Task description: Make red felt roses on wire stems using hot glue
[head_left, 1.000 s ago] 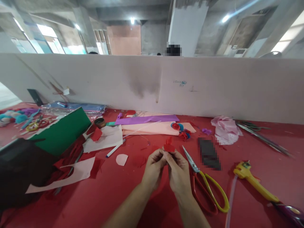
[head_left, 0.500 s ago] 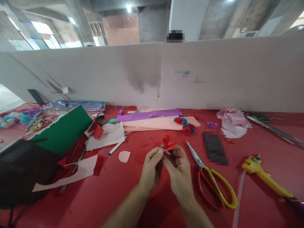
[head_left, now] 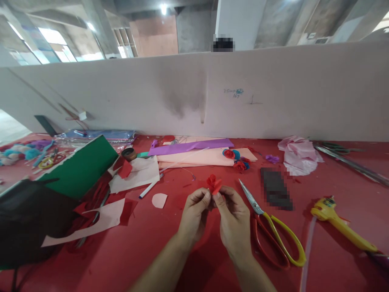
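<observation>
A small red paper flower (head_left: 213,183) stands upright between my two hands, above the red tabletop. My left hand (head_left: 194,213) is closed, thumb and fingers pinching the flower's base from the left. From the other side, my right hand (head_left: 234,219) grips a lower petal between thumb and fingers. My fingers hide the bottom of the flower. Just right of my right hand lie scissors (head_left: 272,227) with one red and one yellow handle, blades slightly apart. Farther back are finished-looking red and blue paper flowers (head_left: 230,154).
A yellow glue gun (head_left: 340,225) lies at the right, with a dark blurred rectangle (head_left: 276,188) nearer the middle. Purple paper (head_left: 191,147), a white pen (head_left: 151,187) and a cut pink piece (head_left: 159,200) lie ahead. Left are a green board (head_left: 80,166) and a black bag (head_left: 33,221). A white partition (head_left: 136,97) stands behind.
The red petal at my right hand has turned from lying flat outward to folding up against the flower. My right hand has shifted slightly right.
</observation>
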{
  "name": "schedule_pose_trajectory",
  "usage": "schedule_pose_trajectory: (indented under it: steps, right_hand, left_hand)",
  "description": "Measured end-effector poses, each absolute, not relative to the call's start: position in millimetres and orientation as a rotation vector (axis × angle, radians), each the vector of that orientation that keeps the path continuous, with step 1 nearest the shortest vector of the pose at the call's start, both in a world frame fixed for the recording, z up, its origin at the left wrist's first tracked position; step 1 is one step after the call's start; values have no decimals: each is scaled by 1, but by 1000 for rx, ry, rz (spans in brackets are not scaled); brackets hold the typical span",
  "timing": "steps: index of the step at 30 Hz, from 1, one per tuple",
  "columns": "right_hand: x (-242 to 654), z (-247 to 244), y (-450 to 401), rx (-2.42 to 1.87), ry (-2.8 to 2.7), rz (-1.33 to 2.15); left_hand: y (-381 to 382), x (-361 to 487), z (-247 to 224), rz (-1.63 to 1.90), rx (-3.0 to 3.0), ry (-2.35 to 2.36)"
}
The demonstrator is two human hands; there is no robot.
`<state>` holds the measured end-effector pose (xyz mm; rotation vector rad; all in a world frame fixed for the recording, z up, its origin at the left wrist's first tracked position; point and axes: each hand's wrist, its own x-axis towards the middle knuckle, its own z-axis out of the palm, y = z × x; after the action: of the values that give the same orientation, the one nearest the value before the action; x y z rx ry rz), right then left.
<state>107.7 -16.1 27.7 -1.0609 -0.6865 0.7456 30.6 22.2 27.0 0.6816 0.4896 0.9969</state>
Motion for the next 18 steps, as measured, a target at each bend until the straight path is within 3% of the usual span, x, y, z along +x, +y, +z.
schedule_pose_trajectory:
  steps: [18]
  right_hand:
    - [109, 36, -20, -1089, -889, 701]
  left_hand:
    - [23, 29, 22, 1014, 747, 450]
